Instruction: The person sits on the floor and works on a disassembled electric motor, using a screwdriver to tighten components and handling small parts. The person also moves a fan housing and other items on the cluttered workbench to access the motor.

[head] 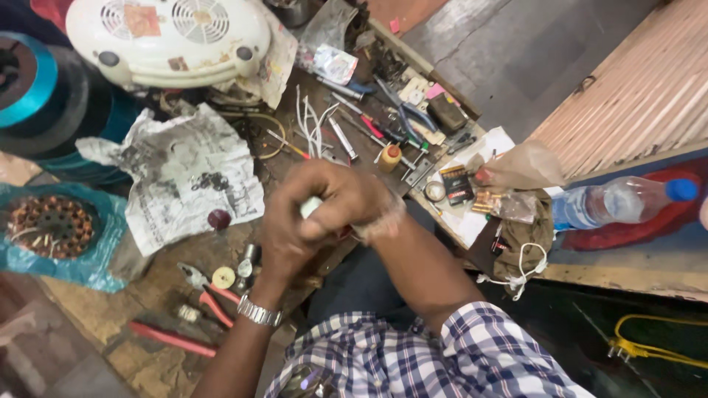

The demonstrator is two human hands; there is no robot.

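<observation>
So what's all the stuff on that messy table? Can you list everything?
round white plastic fan housing: one, white, top left
wound copper motor coil ring: one, copper, on teal plastic at left
crumpled dirty newspaper sheet: one, grey-white, left of centre
red-handled metal pliers: one, red, lower left
blue-handled pliers: one, blue, top centre
loose white wire pieces: several, white, top centre
clear plastic water bottle with blue cap: one, clear, right
yellow cable: one, yellow, bottom right
left hand: one, silver wristwatch, centre, grip closed with the right around a small white object
right hand: one, checked sleeve, centre
</observation>
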